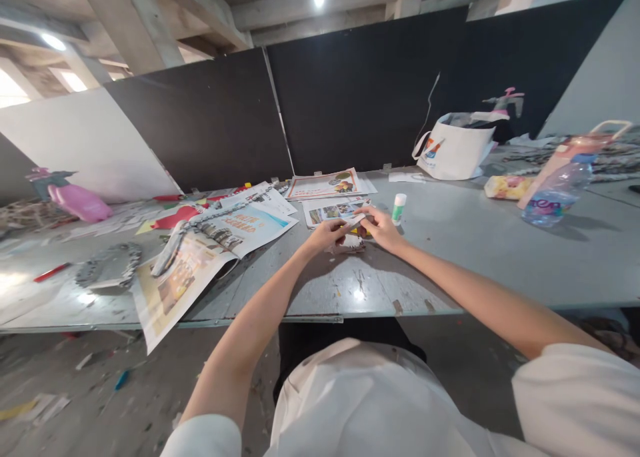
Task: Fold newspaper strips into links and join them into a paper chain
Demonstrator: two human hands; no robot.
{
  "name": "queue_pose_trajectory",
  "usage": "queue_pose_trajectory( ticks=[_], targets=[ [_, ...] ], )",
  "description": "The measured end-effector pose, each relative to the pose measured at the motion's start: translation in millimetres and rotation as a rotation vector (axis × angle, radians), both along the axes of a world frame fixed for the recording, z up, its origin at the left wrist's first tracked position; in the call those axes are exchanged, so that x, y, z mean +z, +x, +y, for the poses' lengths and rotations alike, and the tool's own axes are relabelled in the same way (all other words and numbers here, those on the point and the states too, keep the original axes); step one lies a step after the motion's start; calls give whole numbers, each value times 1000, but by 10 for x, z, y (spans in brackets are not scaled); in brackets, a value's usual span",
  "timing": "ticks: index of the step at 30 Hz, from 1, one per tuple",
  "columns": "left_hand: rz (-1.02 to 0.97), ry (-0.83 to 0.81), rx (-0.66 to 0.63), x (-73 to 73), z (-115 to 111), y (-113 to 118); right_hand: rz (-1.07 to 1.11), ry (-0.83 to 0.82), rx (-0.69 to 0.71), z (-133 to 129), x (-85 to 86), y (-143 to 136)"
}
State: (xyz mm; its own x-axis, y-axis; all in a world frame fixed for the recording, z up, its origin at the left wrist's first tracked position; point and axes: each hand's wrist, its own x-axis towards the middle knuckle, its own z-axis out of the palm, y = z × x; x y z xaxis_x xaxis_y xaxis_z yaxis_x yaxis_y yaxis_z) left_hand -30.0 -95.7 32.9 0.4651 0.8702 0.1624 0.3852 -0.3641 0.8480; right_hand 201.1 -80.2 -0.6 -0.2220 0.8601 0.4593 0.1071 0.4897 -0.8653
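Observation:
My left hand (pixel 327 236) and my right hand (pixel 381 228) are close together above the table, fingers pinched on a small folded strip of paper (pixel 356 221) between them. Below the hands lies a crumpled whitish piece (pixel 349 245), partly covered, with a bit of yellow showing beside it. Just right of my right hand a glue stick (pixel 399 209) stands upright with its white cap on. Behind the hands are printed sheets (pixel 320 210), and farther back a sheet with an orange border (pixel 323 185).
Left of me, an open magazine (pixel 250 227) overhangs the table's front edge near a grey braided ring (pixel 107 265) and a red pen (pixel 51 272). A pink spray bottle (pixel 80 200) stands farther left. To the right are a white bag (pixel 457 152), a snack packet (pixel 507 187) and a water bottle (pixel 555 194).

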Motion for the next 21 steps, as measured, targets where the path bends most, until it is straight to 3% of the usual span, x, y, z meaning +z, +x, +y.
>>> queue_pose_trajectory(
  ticks=[7,21],
  targets=[
    [-9,36,46,-44,52,16,-23,-27,-42,103,-20,31],
    [8,44,0,-136,104,-11,-101,47,-72,48,27,49]
  ],
)
